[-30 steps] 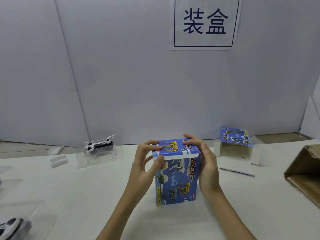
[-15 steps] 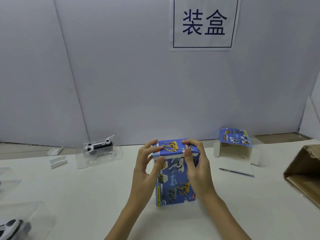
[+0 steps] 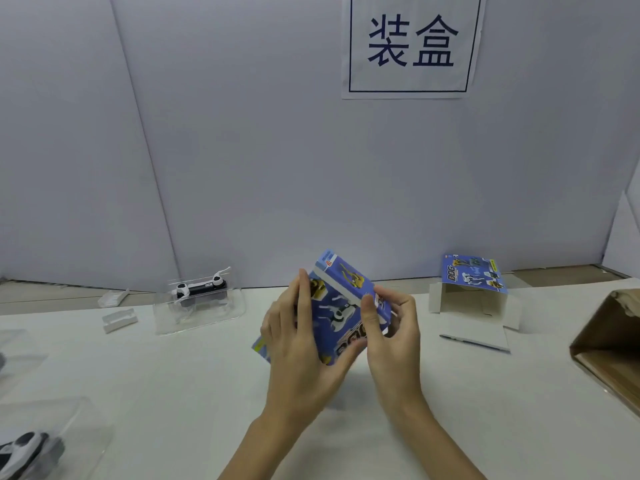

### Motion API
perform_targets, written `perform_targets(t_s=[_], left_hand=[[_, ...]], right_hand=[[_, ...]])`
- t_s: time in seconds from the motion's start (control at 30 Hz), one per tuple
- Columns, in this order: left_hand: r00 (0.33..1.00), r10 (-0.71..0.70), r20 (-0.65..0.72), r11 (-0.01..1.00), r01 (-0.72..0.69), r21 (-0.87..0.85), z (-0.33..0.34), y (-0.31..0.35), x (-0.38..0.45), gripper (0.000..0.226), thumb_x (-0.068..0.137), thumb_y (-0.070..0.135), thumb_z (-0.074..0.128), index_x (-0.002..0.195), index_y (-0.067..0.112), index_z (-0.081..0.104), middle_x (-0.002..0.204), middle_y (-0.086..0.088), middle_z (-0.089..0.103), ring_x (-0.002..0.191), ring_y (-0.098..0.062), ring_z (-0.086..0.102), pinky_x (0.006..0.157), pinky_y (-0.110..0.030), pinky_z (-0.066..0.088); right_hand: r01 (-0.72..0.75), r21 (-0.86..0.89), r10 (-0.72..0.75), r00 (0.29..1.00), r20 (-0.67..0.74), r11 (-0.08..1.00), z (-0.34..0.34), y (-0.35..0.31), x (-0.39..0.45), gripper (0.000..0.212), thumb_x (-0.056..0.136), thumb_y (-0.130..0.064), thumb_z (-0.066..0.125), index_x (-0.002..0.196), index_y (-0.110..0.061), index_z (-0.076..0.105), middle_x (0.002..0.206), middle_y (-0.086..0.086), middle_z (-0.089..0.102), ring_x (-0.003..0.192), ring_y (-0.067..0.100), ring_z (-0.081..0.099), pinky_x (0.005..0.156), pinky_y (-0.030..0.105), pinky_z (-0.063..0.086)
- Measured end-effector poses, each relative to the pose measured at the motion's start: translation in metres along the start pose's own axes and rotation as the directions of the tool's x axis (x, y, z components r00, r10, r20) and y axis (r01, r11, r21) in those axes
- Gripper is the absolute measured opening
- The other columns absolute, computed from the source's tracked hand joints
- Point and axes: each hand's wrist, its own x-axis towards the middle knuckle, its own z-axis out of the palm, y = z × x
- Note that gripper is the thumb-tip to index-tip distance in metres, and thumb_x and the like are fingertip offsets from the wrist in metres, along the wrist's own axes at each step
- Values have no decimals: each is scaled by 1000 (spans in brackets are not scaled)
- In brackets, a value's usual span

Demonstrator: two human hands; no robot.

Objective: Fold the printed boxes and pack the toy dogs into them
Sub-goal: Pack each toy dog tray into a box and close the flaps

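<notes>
Now the blue printed box sits at centre frame, lifted off the white table and tilted — its long axis runs from lower left to upper right, the closed end flap pointing toward the upper right. The left hand wraps the lower-left body, fingers curled round it; the right hand pinches the flap end, thumb on the printed face. Judging by this, the right hand is nearer the end that needs tucking or checking. A second, open box waits at right, a toy dog in its clear tray at left — both well apart from the hands.
</notes>
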Motion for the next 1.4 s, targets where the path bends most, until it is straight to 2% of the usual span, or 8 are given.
perform_targets(t_s=[0.1, 0.27, 0.37, 0.47, 0.57, 0.7, 1.07, 1.4], left_hand=[[998, 64, 28, 988, -67, 138, -6, -9, 5, 122, 76, 82, 63, 164, 11, 16, 160, -3, 31, 144, -25, 32, 118, -54, 27], [985, 122, 122, 990, -129, 50, -20, -30, 14, 122, 65, 74, 75, 161, 20, 22, 154, 5, 35, 138, -15, 34, 117, -49, 31], [936, 288, 203, 936, -320, 145, -24, -37, 15, 112, 68, 72, 79, 158, 27, 30, 156, 0, 34, 143, -19, 31, 115, -59, 32], [876, 403, 266, 858, -462, 223, -25, -41, 13, 97, 68, 70, 83, 151, 41, 41, 159, -9, 31, 144, -32, 34, 110, -69, 34], [872, 405, 275, 843, -473, 257, -25, -40, 13, 89, 69, 72, 81, 146, 43, 47, 159, -12, 31, 142, -35, 36, 108, -68, 36], [874, 400, 275, 833, -472, 289, -27, -37, 14, 82, 71, 71, 80, 141, 42, 49, 158, -12, 33, 139, -36, 42, 105, -63, 38], [880, 392, 269, 805, -470, 362, -23, -34, 13, 71, 74, 72, 72, 133, 40, 50, 152, -14, 45, 133, -37, 46, 99, -59, 40], [893, 365, 263, 807, -444, 390, -18, -35, 10, 87, 68, 75, 79, 139, 38, 45, 155, -10, 39, 136, -36, 43, 102, -59, 37]], right_hand=[[-130, -31, 132, 984, 117, 991, 3, 5, -2, 41, 84, -45, 72, 114, -21, 56, 112, -4, 73, 109, 18, 73, 68, 30, 63], [-154, -121, 181, 948, 261, 981, -10, -2, 13, 46, 91, -55, 59, 113, -16, 48, 113, 0, 69, 109, 17, 72, 71, 27, 62], [-128, -130, 166, 922, 351, 983, -17, -5, 17, 42, 95, -49, 57, 111, -11, 48, 105, 3, 67, 101, 14, 71, 66, 22, 57], [-73, -138, 119, 922, 368, 988, -14, -3, 14, 31, 100, -41, 55, 121, -18, 49, 118, 5, 68, 112, 22, 71, 73, 35, 63], [-18, -148, 72, 927, 368, 989, -8, -2, 10, 44, 100, -37, 53, 144, -37, 48, 124, 1, 65, 113, 18, 71, 72, 33, 64], [11, -185, 65, 915, 398, 983, -7, 3, 8, 49, 104, -34, 49, 152, -43, 46, 129, -3, 61, 122, 18, 65, 77, 37, 65], [41, -189, 52, 885, 463, 981, -9, 2, 9, 50, 103, -29, 48, 153, -33, 48, 130, 6, 56, 125, 19, 64, 83, 34, 64], [32, -200, 83, 836, 542, 979, -13, -1, 10, 53, 104, -30, 44, 156, -35, 40, 139, 3, 51, 131, 16, 60, 88, 35, 62]])
